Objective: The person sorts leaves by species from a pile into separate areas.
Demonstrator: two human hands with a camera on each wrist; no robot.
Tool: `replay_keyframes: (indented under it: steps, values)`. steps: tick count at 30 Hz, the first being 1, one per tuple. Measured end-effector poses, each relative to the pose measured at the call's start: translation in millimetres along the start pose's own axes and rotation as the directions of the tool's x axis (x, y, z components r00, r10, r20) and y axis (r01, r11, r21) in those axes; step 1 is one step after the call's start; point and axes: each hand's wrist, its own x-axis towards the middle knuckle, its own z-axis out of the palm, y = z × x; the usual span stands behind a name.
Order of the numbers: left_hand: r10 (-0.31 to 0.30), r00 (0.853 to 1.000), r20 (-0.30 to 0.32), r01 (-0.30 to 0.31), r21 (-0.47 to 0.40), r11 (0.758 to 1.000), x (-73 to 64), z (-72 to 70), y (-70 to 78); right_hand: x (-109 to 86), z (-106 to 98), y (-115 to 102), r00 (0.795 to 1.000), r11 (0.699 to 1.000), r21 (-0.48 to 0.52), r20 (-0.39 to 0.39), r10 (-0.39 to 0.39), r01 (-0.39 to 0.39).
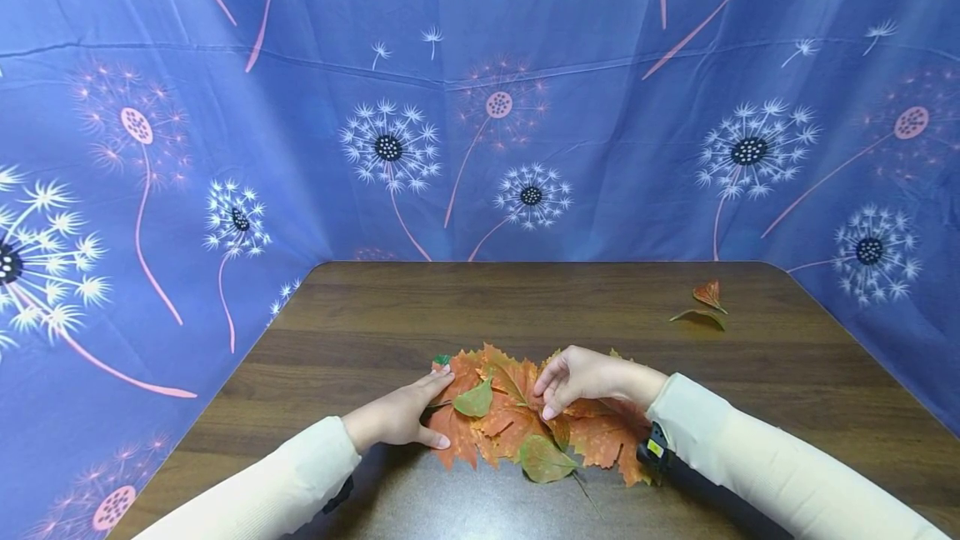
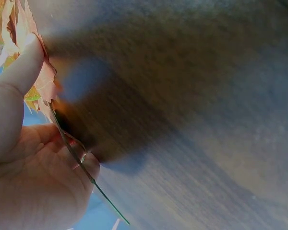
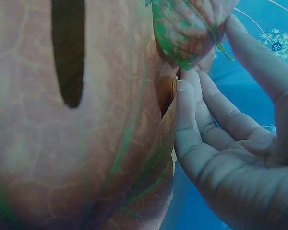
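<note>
Orange maple leaves (image 1: 510, 432) form a long overlapping spread on the brown wooden table. My left hand (image 1: 397, 413) lies at its left end, thumb and fingers spread and touching the leaves; in the left wrist view a thin stem (image 2: 73, 151) runs across the fingers. Over the middle of the spread is my right hand (image 1: 581, 380), its thumb touching a small red-green leaf (image 3: 194, 28) and its other fingertips at the edge of a large leaf (image 3: 105, 143). A yellow-green leaf (image 1: 474, 399) lies between the hands, and a rounder green leaf (image 1: 545, 458) overhangs the front edge.
Farther back on the right of the table (image 1: 450, 298) lie a small red leaf (image 1: 708, 293) and a curled green leaf (image 1: 699, 317). A blue cloth (image 1: 600, 107) printed with dandelions hangs behind the table and along its sides.
</note>
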Motion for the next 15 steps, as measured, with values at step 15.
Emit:
replay_keyframes:
  steps: [15]
  values:
    - [-0.021, 0.999, 0.024, 0.021, -0.02, 1.0, -1.6, -1.5, 1.3, -1.9, 6.1, -4.0, 1.0, 0.999, -0.053, 0.009, -0.005, 0.006]
